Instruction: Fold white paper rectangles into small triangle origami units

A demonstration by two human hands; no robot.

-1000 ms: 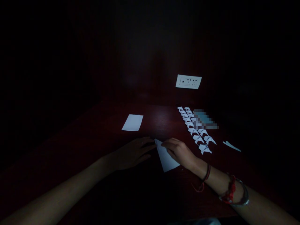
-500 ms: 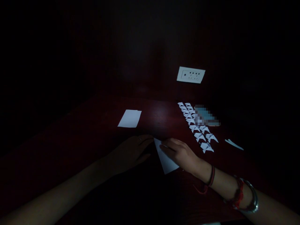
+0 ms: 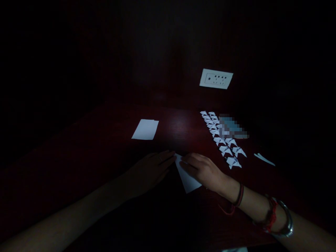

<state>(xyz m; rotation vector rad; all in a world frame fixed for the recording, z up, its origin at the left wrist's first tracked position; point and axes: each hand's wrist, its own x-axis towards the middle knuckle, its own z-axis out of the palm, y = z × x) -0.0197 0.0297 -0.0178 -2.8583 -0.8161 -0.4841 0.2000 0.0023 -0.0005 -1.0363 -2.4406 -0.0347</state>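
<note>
A white piece of paper (image 3: pixel 187 180), its visible part coming to a point at the far end, lies on the dark red table before me. My right hand (image 3: pixel 206 171) rests over its right side, fingers bent and pressing it down. At the paper's far corner, the fingertips of my left hand (image 3: pixel 151 171) pinch the edge; that hand is in deep shadow and its thumb is hard to make out. Beyond my right hand stand two rows of small folded paper figures (image 3: pixel 225 151).
A stack of white paper sheets (image 3: pixel 145 129) lies at the back left. A blurred-out flat device (image 3: pixel 233 126) sits beside the figures. Thin white strips (image 3: pixel 264 159) lie to the right. A wall socket (image 3: pixel 216 78) is above the table. Surroundings are very dark.
My left thumb has drawn in toward its fingers at the paper's corner. My right hand stays on the paper. The view has shifted slightly.
</note>
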